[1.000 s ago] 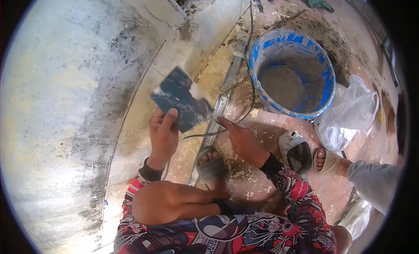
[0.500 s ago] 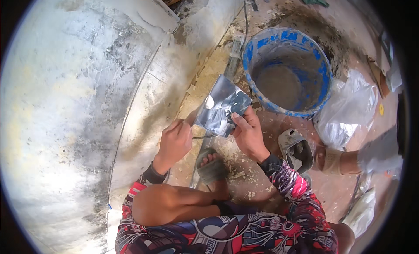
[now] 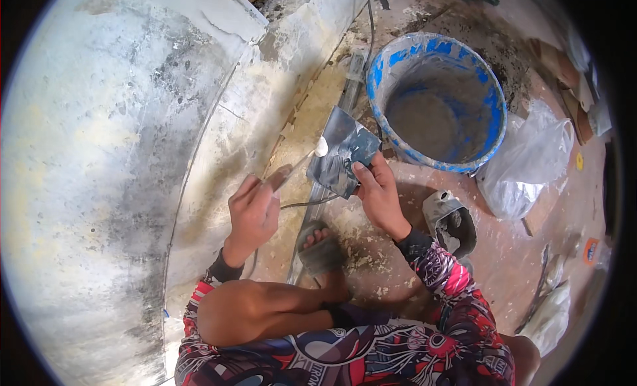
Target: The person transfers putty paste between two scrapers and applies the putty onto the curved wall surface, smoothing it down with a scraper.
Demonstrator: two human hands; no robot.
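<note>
My left hand (image 3: pixel 254 212) is closed round a narrow putty knife (image 3: pixel 297 164), whose thin blade slants up to the right. At the blade's tip, a white dab of putty (image 3: pixel 322 147) sits against the left side of a dark flat sheet (image 3: pixel 340 161). My right hand (image 3: pixel 379 195) pinches that sheet along its right edge, thumb on top. Pale paste is smeared across the sheet's face. Both hands are held over the floor, in front of my bent knee.
A paste-coated blue bucket (image 3: pixel 436 104) stands beyond my right hand, with a clear plastic bag (image 3: pixel 524 163) beside it. A cut-open, stained container (image 3: pixel 451 223) lies nearer. A blotchy pale wall (image 3: pixel 119 187) fills the left. A dark cable (image 3: pixel 308 203) runs under the sheet.
My left hand has drawn back to the left, showing more of the putty knife. The sheet has shifted slightly. Another person's limb at the right has left the view.
</note>
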